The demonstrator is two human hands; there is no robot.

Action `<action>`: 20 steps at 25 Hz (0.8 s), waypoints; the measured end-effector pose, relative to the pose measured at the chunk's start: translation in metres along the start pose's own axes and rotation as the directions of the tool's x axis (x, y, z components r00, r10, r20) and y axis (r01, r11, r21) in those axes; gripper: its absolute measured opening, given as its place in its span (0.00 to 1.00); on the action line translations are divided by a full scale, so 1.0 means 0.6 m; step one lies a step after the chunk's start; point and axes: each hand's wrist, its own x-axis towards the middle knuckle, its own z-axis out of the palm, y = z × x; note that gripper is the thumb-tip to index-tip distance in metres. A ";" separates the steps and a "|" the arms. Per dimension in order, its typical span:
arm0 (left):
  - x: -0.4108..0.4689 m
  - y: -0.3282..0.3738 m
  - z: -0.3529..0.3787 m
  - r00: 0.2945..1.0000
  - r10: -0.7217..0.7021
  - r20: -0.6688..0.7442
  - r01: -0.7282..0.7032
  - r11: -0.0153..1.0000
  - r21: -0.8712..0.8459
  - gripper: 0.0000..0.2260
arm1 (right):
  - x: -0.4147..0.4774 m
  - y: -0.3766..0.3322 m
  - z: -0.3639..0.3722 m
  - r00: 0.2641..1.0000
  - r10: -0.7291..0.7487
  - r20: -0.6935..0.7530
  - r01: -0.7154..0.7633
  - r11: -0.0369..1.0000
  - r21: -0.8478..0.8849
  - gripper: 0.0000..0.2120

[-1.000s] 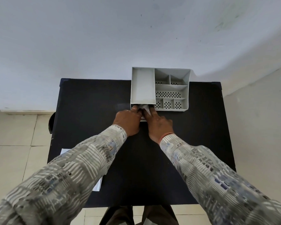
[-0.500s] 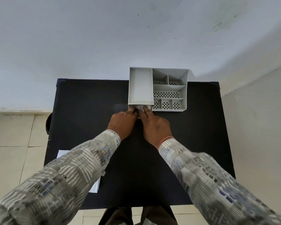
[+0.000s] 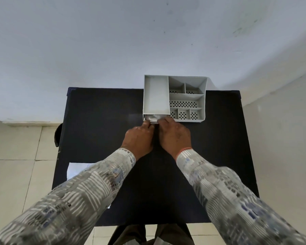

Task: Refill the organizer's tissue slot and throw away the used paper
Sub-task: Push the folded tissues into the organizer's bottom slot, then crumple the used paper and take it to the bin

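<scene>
Head view: grey organizer [image 3: 174, 98] at the far edge of the black table [image 3: 99, 121], long plain tray on its left side, perforated compartments to the right. Below that tray, at the near face, the tissue slot [image 3: 154, 118], with white tissue [image 3: 153, 117] bunched in its mouth. Left hand [image 3: 139, 138] and right hand [image 3: 175, 134] side by side, fingertips pressed against the tissue at the slot opening; fingers curled, pinching or pushing cannot be told. White paper [image 3: 76, 169] near the left table edge, partly hidden under the left sleeve, well apart from the organizer; probably the used sheet to be thrown away.

Step in hand, by judgement: seating the tissue into the slot. Best done with flat, even pressure from both sets of fingertips, kept level with the slot so the stack slides in without crumpling. Light organizer likely to slide backward off the far edge; worth bracing with one thumb.
</scene>
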 end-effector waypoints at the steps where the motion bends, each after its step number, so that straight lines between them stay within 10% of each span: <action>1: 0.006 0.000 -0.004 1.000 -0.014 0.007 0.014 1.000 -0.024 0.21 | -0.009 -0.003 0.000 1.000 -0.005 0.028 0.005 1.000 0.011 0.11; 10: -0.003 -0.021 -0.033 0.995 -0.033 0.092 0.050 0.982 -0.184 0.19 | 0.030 -0.012 -0.010 0.895 0.048 0.443 -0.091 0.993 0.075 0.32; 14: -0.075 -0.091 0.008 0.967 -0.230 0.109 0.255 0.849 -0.462 0.20 | -0.035 -0.064 0.026 0.880 0.036 0.474 -0.181 0.947 0.264 0.25; 20: -0.269 -0.228 0.130 0.636 -0.688 0.350 0.737 0.405 -0.541 0.23 | -0.074 -0.204 0.116 0.685 -0.002 0.728 -0.356 0.872 0.337 0.24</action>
